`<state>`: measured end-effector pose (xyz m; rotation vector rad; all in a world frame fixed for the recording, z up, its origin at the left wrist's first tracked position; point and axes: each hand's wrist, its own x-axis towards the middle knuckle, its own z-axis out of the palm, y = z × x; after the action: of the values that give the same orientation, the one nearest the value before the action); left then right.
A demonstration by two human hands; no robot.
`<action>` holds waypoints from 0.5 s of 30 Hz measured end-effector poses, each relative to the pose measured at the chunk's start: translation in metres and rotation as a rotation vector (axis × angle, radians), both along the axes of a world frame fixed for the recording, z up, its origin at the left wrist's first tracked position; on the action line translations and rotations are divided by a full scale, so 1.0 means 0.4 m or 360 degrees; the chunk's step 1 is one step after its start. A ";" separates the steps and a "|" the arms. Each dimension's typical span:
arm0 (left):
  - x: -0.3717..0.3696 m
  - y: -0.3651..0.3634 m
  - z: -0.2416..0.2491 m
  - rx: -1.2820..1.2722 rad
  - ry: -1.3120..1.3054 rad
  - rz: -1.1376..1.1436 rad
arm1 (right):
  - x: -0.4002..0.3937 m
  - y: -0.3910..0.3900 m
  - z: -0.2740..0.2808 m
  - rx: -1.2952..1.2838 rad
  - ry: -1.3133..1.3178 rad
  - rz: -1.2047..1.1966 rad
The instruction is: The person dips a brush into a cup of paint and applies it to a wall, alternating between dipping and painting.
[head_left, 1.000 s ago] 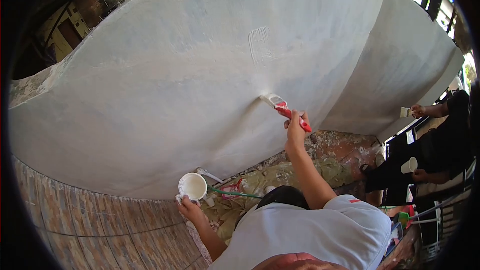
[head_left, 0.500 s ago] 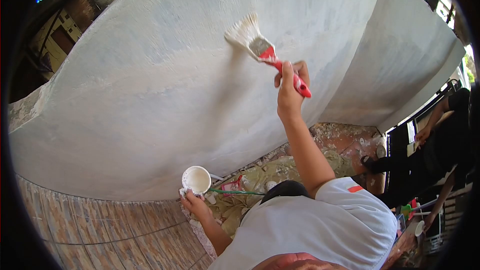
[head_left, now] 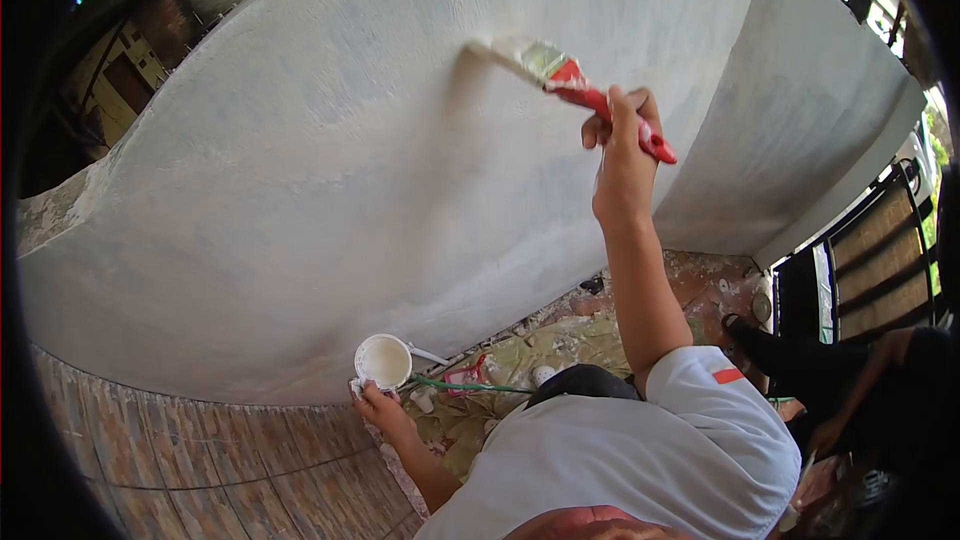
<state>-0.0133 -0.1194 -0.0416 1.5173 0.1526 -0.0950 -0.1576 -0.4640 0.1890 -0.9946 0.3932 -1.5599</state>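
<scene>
A paintbrush (head_left: 580, 90) with a red handle and pale, paint-coated bristles is gripped in my right hand (head_left: 628, 155). Its bristle tip meets, or comes very near, the whitish-grey wall (head_left: 330, 170), where it casts a shadow; contact is hard to judge. Lower down, my left hand (head_left: 385, 412) has its fingers around a small white tub (head_left: 384, 362) of white paint, whose open top faces me. White paint smears show on the fingers of that hand.
A paint-spotted drop cloth (head_left: 570, 345) covers ground along the wall's foot. Brown patterned tiles (head_left: 200, 445) lie at lower left. A co-worker in dark clothes (head_left: 840, 380) bends at the right, near a black metal gate (head_left: 880, 240). A green cord (head_left: 470, 384) runs beside the tub.
My right hand has shifted right and slightly up, and the brush's bristles are now pressed together rather than fanned. The tub moved slightly left. The co-worker bent lower.
</scene>
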 end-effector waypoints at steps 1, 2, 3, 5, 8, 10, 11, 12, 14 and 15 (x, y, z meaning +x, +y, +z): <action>-0.005 -0.006 0.010 -0.0003 0.0001 -0.0008 | 0.015 -0.016 0.066 -0.0099 -0.0120 -0.0011; -0.013 -0.016 0.027 0.0016 0.0024 0.0022 | 0.030 -0.031 0.122 -0.0201 -0.0244 -0.0022; -0.017 -0.023 0.037 0.0032 0.0045 0.0050 | 0.042 -0.036 0.171 -0.0260 -0.0276 -0.0046; -0.017 -0.022 0.032 -0.0008 0.0064 0.0001 | 0.067 -0.042 0.213 -0.0345 -0.0294 -0.0070; -0.013 -0.004 -0.001 -0.0038 0.0066 -0.0063 | 0.101 -0.036 0.130 -0.0274 -0.0218 0.0020; -0.017 -0.010 -0.003 -0.0042 0.0040 -0.0079 | 0.102 -0.036 0.000 -0.0156 -0.0189 -0.0052; -0.028 -0.014 0.011 -0.0034 0.0078 0.0021 | 0.090 -0.022 -0.072 -0.0094 -0.0135 -0.0080; -0.033 -0.017 0.017 -0.0025 0.0115 0.0123 | 0.072 -0.009 -0.151 0.0041 -0.0069 -0.0062; -0.024 0.003 0.002 -0.0048 0.0114 0.0093 | 0.037 0.007 -0.337 0.0232 0.0277 -0.0201; -0.019 0.015 0.000 0.0015 0.0126 0.0022 | 0.022 0.024 -0.402 0.0376 0.0384 -0.0192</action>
<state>-0.0207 -0.1135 -0.0417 1.5225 0.2271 -0.1434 -0.1489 -0.4544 0.0283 -0.9901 0.8003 -1.4632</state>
